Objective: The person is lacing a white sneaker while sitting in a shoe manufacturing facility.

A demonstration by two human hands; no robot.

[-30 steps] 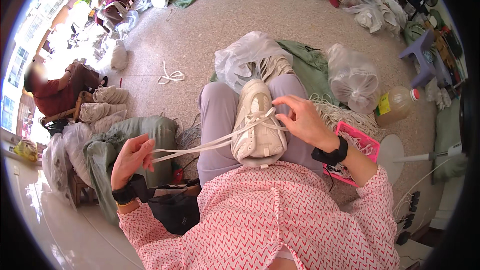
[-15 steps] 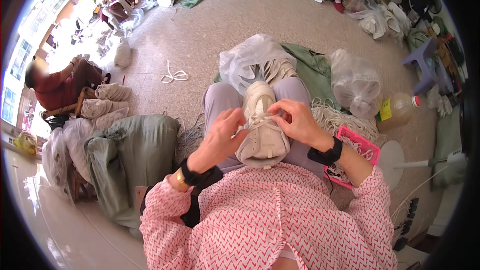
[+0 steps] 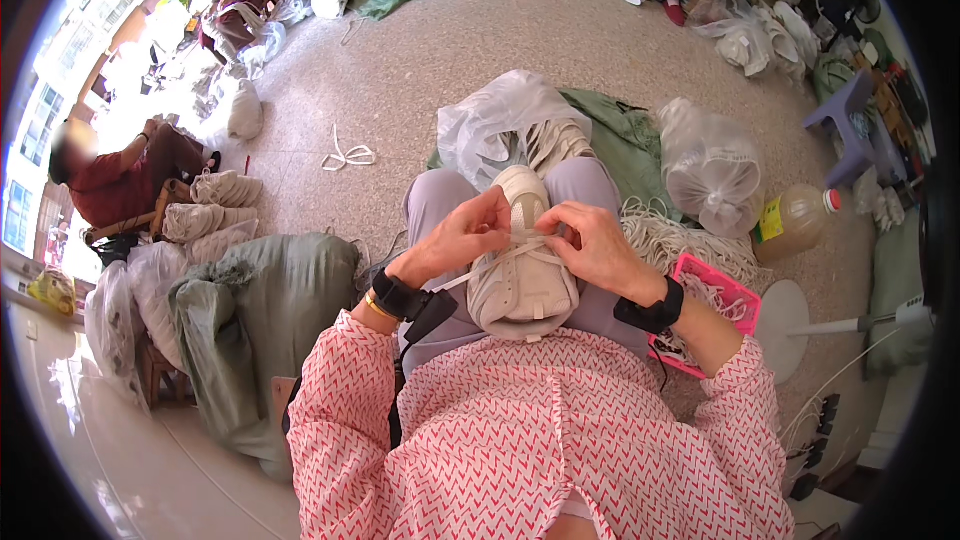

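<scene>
A pale beige sneaker (image 3: 523, 296) rests on my lap between my thighs, toe pointing away from me. White shoelace (image 3: 508, 258) crosses its front, and one loose length slants down to the left below my left hand. My left hand (image 3: 462, 238) lies at the shoe's left side, thumb and fingers pinched together on the lace. On the opposite side, my right hand (image 3: 600, 252) also pinches the lace, its fingertips close to the eyelets. The fingers partly hide where the lace is gripped.
A clear bag of shoes (image 3: 505, 115) lies beyond my knees. To my right are a heap of laces (image 3: 690, 240), a pink basket (image 3: 735, 292), a liquid-filled jug (image 3: 800, 215) and a fan base (image 3: 782, 330). Green sacks (image 3: 265, 320) stand left, near a seated person (image 3: 125, 170).
My left hand has moved right to the shoe and its fingers have closed on the lace. A loose length now stretches to the lower left. My right hand stays nearly in place.
</scene>
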